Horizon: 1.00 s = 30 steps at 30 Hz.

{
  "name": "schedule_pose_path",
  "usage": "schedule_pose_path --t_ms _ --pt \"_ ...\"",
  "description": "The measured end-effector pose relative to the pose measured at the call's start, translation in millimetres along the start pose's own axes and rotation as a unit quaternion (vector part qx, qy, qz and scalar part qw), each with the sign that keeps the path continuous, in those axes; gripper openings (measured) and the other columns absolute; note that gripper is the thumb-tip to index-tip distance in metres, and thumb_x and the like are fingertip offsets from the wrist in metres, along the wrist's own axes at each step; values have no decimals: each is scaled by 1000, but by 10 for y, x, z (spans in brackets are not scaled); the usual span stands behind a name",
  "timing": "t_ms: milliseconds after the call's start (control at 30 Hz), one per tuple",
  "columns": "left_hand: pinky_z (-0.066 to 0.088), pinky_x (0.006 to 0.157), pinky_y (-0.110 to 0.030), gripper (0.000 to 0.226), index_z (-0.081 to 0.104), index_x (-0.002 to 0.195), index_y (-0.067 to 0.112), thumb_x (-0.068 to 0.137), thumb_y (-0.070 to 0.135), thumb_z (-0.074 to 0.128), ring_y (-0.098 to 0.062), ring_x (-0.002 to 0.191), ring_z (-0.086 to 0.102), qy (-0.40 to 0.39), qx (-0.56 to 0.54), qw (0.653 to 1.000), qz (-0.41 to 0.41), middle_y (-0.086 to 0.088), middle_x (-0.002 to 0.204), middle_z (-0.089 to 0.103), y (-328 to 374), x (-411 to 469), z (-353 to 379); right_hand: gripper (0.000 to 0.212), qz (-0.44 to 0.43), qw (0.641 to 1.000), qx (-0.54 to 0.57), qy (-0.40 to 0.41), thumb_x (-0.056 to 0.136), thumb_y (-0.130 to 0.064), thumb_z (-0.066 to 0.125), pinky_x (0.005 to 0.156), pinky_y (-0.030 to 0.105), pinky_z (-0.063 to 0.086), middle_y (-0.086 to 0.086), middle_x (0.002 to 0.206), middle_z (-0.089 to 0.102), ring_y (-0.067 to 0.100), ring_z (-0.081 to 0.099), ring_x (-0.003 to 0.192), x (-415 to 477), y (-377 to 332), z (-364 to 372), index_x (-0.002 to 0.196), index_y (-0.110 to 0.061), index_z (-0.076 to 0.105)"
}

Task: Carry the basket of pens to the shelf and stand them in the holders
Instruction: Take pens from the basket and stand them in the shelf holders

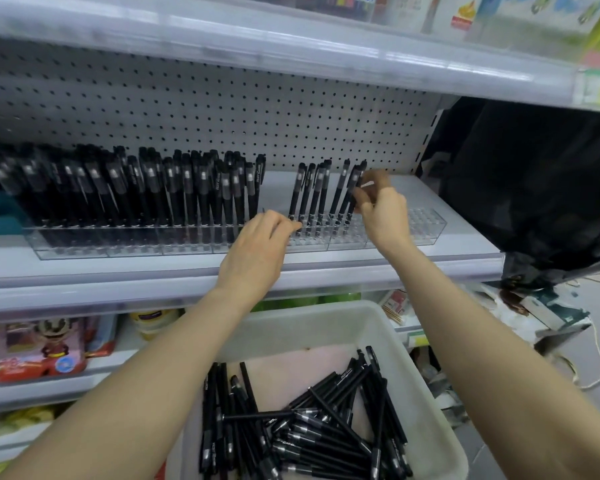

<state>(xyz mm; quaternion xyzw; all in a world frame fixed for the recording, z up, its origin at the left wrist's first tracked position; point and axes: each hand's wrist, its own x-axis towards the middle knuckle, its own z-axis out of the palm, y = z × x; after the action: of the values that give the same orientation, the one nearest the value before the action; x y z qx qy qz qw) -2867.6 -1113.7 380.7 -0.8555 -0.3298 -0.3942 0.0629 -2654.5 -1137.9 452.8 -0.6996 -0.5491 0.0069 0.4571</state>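
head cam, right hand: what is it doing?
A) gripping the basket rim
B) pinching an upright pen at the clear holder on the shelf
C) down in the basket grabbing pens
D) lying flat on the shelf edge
B: the right hand has its fingers and thumb closed on a black pen held upright at the clear holder on the shelf, well above the basket.
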Motion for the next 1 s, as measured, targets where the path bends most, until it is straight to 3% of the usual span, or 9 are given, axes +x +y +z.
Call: schedule_pose_path --t_ms 433,567,667,733,833,933,1000 --pt "52 88 -34 47 58 124 6 81 -7 71 -23 100 54 -10 -3 1000 -10 -5 108 54 7 -2 -13 22 41 999 -8 13 97 -19 56 83 42 52 6 99 69 26 64 92 -123 35 -7 116 -9 55" --pt "49 92 -32 44 57 127 8 86 -5 66 -20 104 52 -24 -17 999 -25 -3 110 52 21 5 -36 17 -5 996 23 90 96 -15 58 76 27 50 -5 92 61 11 57 83 -544 12 -23 112 -12 55" --pt "49 92 -32 44 56 129 9 88 -5 64 -20 105 50 -29 -13 999 -30 -2 111 51 26 14 -36 9 -32 996 17 88 96 -14 58 74 26 49 -6 91 61 10 57 81 -971 39 75 105 -15 58" --pt "47 91 -31 42 55 130 10 90 -3 61 -20 106 49 -31 -16 999 -34 -1 111 49 24 12 -27 5 -47 998 5 43 94 -14 59 71 25 47 -7 86 63 10 58 78 -1258 86 198 98 -16 60" --pt "48 90 -33 40 56 129 9 91 -3 59 -23 105 49 -25 -14 999 -29 -4 111 50 -1 8 -16 3 -30 989 -17 -143 89 -19 63 70 24 47 -11 82 65 7 60 74 -1619 167 392 91 -21 63" --pt "48 92 -33 44 55 130 9 89 -6 61 -23 105 50 -26 -7 999 -29 -5 112 50 -11 6 -15 8 0 931 -75 -358 86 -29 68 77 29 51 -7 86 67 11 62 80 -1868 270 520 92 -24 69" --pt "48 92 -32 46 55 130 8 87 -6 62 -23 106 50 -27 -7 999 -27 -6 113 51 1 6 -25 19 17 899 -70 -432 81 -38 73 79 25 52 -8 86 69 8 63 82 -1989 292 557 93 -23 71"
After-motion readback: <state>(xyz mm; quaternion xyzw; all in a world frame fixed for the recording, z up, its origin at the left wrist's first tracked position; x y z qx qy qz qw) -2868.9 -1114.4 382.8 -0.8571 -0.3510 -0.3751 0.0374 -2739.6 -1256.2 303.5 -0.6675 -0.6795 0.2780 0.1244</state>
